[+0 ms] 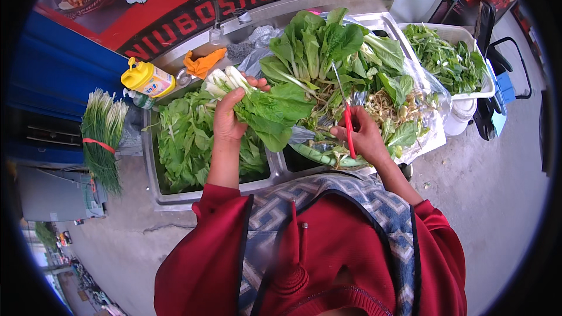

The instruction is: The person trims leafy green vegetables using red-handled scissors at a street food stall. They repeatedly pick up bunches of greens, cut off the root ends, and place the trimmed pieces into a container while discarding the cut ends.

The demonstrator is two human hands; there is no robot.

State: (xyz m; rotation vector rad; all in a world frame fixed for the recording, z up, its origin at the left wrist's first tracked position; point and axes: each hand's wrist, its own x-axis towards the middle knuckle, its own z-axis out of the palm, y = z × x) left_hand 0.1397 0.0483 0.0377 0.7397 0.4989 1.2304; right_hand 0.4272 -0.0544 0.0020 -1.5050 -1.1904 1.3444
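My left hand (230, 116) grips a bunch of leafy greens (279, 107), its white stem ends pointing up and left and its leaves hanging right. In my right hand (365, 135) is a red-handled knife (349, 129), its thin blade pointing up and away from me. Behind the blade lies a pile of untrimmed leafy greens (314, 44). Root trimmings (386, 107) lie about my right hand on plastic sheeting. Below my left hand, loose green leaves (184, 140) fill the left sink basin (151, 175).
A tap (215, 13) rises behind the sink. Left of it are an orange cloth (204, 63), a yellow bottle (149, 80) and a banded bundle of scallions (103, 136). A white basket (476, 90) of cut greens stands at right, near a white tub (460, 116).
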